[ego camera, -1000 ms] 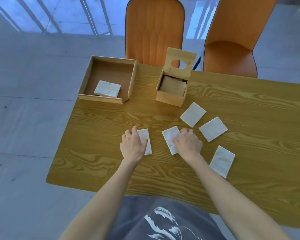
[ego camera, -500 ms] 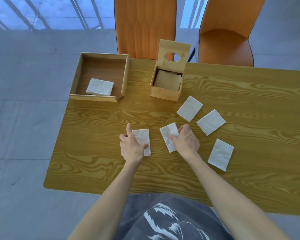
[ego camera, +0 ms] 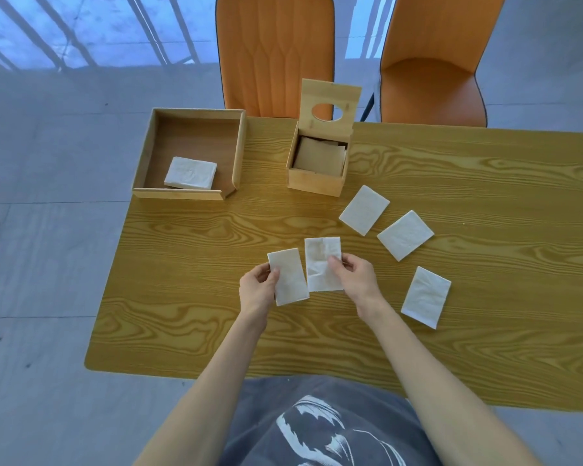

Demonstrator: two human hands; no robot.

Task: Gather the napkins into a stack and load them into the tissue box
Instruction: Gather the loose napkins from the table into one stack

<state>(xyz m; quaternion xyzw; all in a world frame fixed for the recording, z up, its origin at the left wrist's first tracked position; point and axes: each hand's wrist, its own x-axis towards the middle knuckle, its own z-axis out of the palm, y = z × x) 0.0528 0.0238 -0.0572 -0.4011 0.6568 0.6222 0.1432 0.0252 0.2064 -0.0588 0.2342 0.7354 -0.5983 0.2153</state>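
Note:
My left hand (ego camera: 258, 290) pinches a white napkin (ego camera: 290, 277) by its left edge, lifted above the table. My right hand (ego camera: 355, 279) grips a second, slightly creased napkin (ego camera: 320, 260) right beside it; the two napkins nearly touch. Three more white napkins lie flat on the table to the right: one (ego camera: 364, 210) near the box, one (ego camera: 405, 235) further right, one (ego camera: 425, 297) closest to me. The wooden tissue box (ego camera: 315, 181) stands at the back with its holed lid (ego camera: 330, 99) tipped up; brownish paper shows inside.
A shallow wooden tray (ego camera: 186, 194) at the table's back left corner holds a stack of white napkins (ego camera: 191, 173). Two orange chairs (ego camera: 275, 52) (ego camera: 431, 62) stand behind the wooden table (ego camera: 199, 317). The table's left edge drops to the grey floor.
Both hands were pressing on napkins lying flat on the table; now each has picked its napkin up and holds it, the two brought close together.

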